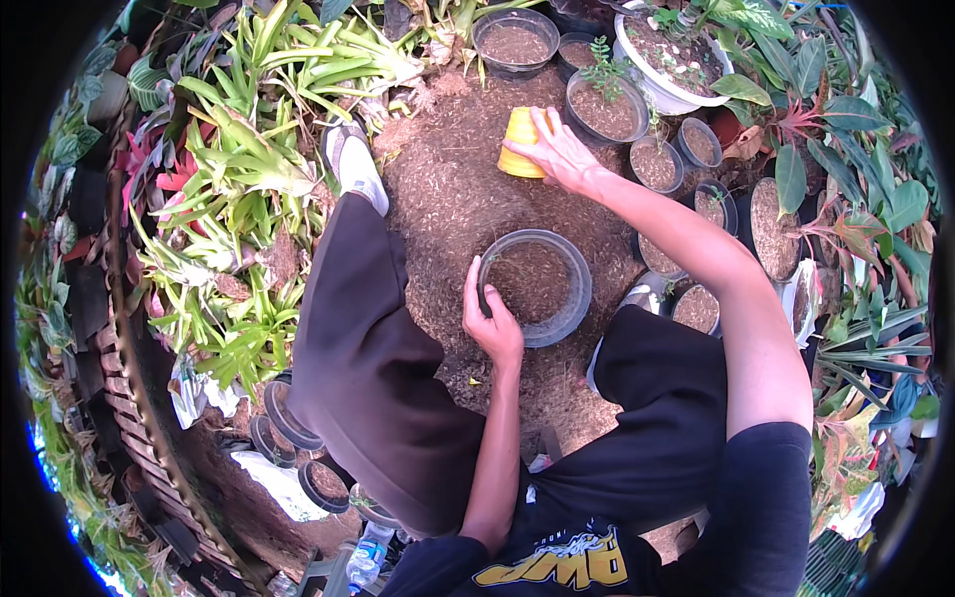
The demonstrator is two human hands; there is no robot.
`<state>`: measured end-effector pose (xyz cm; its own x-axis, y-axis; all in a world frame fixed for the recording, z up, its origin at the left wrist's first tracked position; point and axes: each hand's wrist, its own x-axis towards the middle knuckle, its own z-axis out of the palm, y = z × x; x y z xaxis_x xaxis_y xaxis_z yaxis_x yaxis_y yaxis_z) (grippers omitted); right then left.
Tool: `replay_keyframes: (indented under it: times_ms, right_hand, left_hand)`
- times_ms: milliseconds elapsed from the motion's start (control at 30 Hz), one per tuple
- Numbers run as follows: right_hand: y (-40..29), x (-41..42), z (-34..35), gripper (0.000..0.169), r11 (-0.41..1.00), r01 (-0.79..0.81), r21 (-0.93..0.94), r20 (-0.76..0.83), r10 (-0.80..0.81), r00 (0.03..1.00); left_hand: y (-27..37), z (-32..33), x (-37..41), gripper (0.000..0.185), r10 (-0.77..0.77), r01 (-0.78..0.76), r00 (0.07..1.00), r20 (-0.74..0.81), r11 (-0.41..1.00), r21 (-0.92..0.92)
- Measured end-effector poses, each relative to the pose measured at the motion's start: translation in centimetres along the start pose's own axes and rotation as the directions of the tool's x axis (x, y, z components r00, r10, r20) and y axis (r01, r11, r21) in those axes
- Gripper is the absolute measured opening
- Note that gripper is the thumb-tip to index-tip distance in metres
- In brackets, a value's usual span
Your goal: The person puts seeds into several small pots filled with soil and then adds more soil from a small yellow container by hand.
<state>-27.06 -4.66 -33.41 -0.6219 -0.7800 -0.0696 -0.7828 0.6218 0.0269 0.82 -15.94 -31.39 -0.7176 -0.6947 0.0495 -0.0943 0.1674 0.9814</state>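
Between my legs a black plastic plant pot (580, 298) stands on a heap of brown soil mix (440, 194), with more of the mix inside it. My left hand (494, 317) grips the pot's left wall, thumb over the rim and fingers outside. Farther out, my right hand (556, 153) holds a yellow plastic cup (522, 138), its wider rim turned down near the soil. I cannot see what is inside the cup.
Several soil-filled black pots (515, 45) curve along the far and right sides, by a white planter (664, 67). Uprooted bromeliads (261, 149) lie left. More pots (324, 481) and a plastic bottle (367, 556) are near my left side.
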Motion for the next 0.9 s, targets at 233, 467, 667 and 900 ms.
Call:
replay_keyframes:
  times_ms: [233,467,667,900]
  right_hand:
    - [0.2,-4.5,0.3,0.089,0.997,0.07,0.015,0.154,-0.071,0.986]
    - [2.5,-6.0,-1.2,0.108,0.996,-0.062,0.071,0.065,0.057,0.996]
    - [1.5,-7.7,1.1,0.105,0.997,-0.049,0.052,0.105,0.043,0.994]
    - [1.7,-9.8,-0.7,0.106,0.961,-0.224,0.163,0.159,0.198,0.967]
  left_hand:
    - [-0.3,-0.2,0.0,0.047,0.005,-0.005,1.0,0.012,1.0,0.006]
    - [0.1,0.0,-0.1,0.047,-0.03,0.031,0.999,0.01,0.999,-0.04]
    - [0.1,0.2,-0.1,0.047,-0.003,0.004,1.0,0.024,1.0,-0.014]
    - [0.1,0.0,-0.1,0.047,-0.004,0.004,1.0,0.006,1.0,-0.029]
